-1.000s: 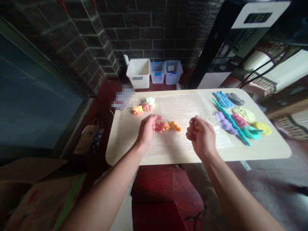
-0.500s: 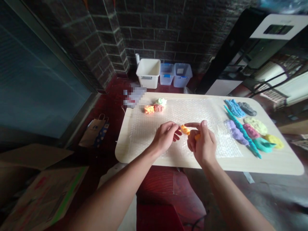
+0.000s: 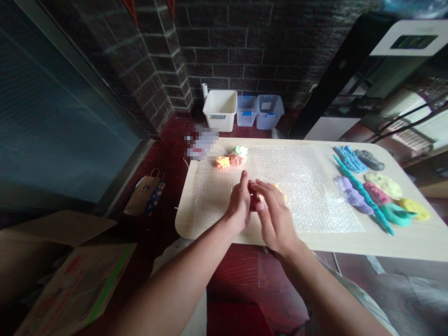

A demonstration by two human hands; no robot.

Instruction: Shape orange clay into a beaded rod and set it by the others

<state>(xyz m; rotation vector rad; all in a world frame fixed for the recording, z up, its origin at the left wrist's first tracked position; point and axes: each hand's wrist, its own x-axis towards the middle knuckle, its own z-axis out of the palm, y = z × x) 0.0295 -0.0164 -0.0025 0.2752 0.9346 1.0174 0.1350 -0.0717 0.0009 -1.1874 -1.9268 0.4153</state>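
Orange clay (image 3: 279,187) lies on bubble wrap (image 3: 304,186) just beyond your right hand (image 3: 275,212), partly hidden by its fingers. Your left hand (image 3: 240,201), thumb raised, meets your right at the fingertips, palms facing; whether anything is pinched between them, you cannot tell.

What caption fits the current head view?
Left hand and right hand meet over bubble wrap, colorful modeling-clay lumps at both sides.
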